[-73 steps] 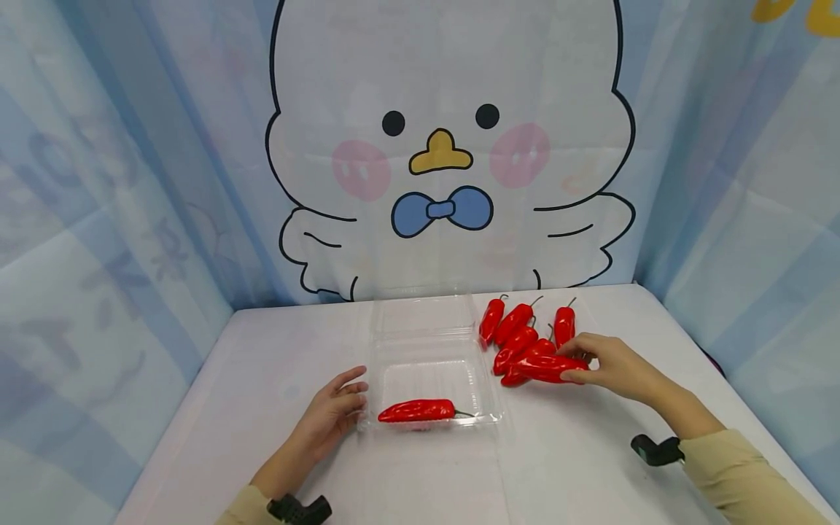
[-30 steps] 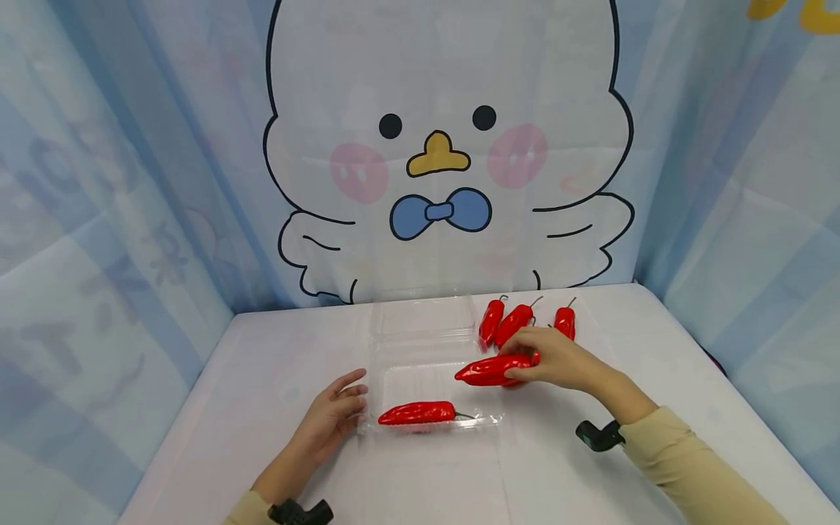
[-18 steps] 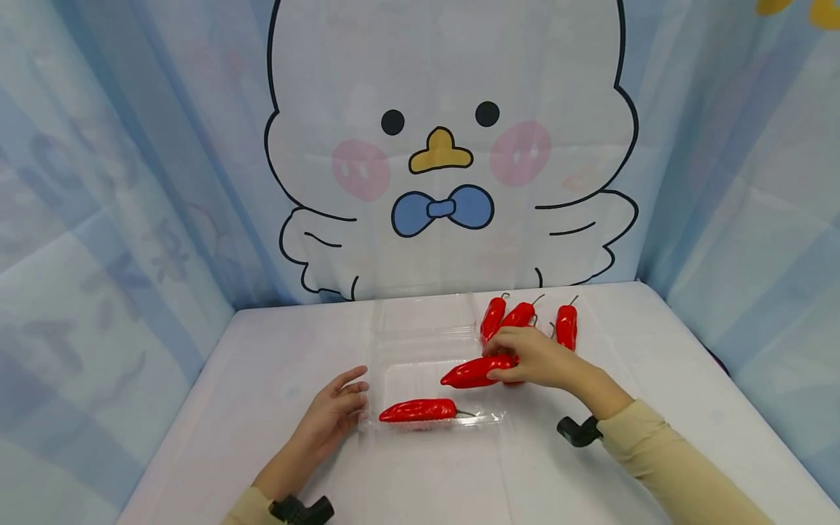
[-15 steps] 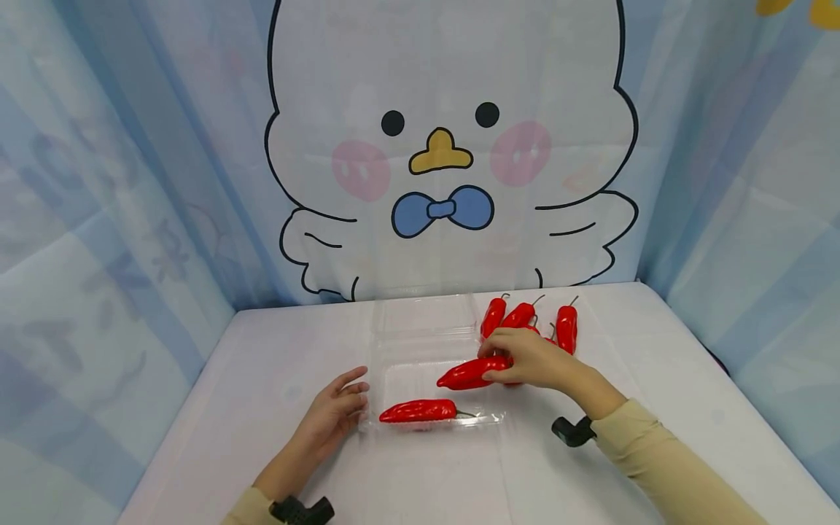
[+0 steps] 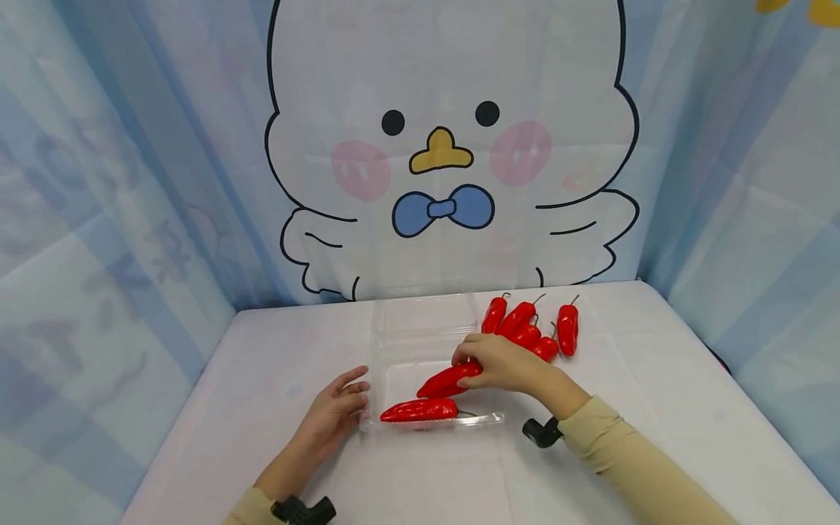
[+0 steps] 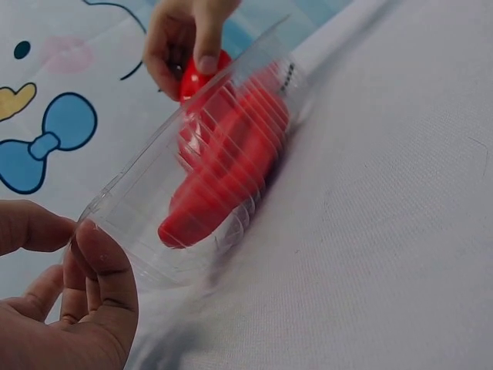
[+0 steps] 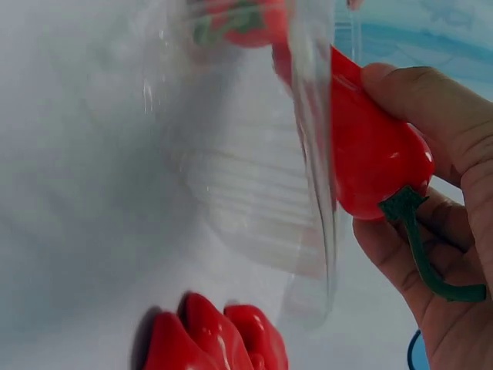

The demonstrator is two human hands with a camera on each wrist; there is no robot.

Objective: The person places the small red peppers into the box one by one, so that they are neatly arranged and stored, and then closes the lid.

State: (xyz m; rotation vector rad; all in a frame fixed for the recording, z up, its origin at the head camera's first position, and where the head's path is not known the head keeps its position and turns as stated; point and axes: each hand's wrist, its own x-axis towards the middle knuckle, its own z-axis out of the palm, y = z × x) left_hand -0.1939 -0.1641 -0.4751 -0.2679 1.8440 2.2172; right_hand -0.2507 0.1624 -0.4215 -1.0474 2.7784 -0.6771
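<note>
My right hand [image 5: 508, 364] grips a red chili pepper [image 5: 448, 380] near its stem end, its tip pointing left and down inside a clear plastic clamshell box [image 5: 488, 418]. In the right wrist view the thumb and fingers pinch this pepper [image 7: 377, 146], and its green stem [image 7: 424, 258] sticks out toward the palm. Another red chili pepper [image 5: 418, 410] lies along the box's near wall, stem to the right. At the box's left side, my left hand [image 5: 331, 414] pinches the rim between thumb and finger, plain in the left wrist view [image 6: 69, 293].
Several red chili peppers [image 5: 525, 335] lie fanned out on the white table [image 5: 643, 350], right of the box; one pepper [image 5: 567, 329] sits slightly apart. The opened lid [image 5: 425, 315] lies flat toward the back. A curtain [image 5: 440, 73] with a cartoon bird hangs behind.
My right hand has lifted the pepper from the pile and carried it left, then down into the box above the pepper lying there. The left hand stays at the box's left rim.
</note>
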